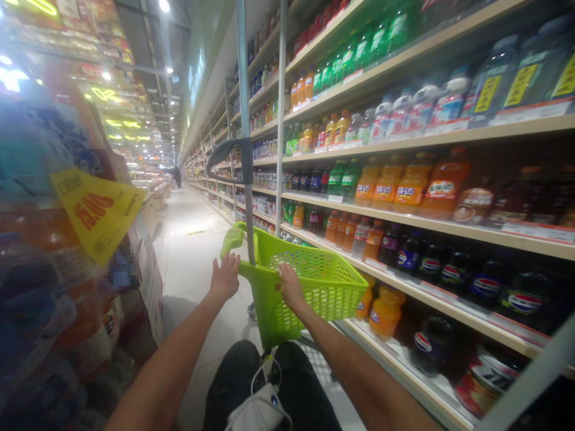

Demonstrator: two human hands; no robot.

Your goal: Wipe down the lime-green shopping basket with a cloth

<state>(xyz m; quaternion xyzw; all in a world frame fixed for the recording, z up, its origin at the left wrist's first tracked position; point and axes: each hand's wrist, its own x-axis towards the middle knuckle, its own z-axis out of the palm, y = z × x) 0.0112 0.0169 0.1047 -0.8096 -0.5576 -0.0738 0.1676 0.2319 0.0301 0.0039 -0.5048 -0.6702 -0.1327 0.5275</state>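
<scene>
A lime-green plastic shopping basket (pixel 332 287) on wheels stands in front of me in a supermarket aisle. A grey pull handle (pixel 233 157) rises from it on two metal poles. My left hand (pixel 225 275) rests on the basket's near left rim, fingers curled over the edge. My right hand (pixel 290 286) grips the near rim by the right pole. The basket looks empty inside.
Shelves of soft-drink bottles (pixel 404 185) run along the right, close to the basket. Stacked drink packs with a yellow price sign (pixel 96 209) stand at the left. The white tiled aisle floor (pixel 188 239) stretches ahead; a person (pixel 178 176) stands far down it.
</scene>
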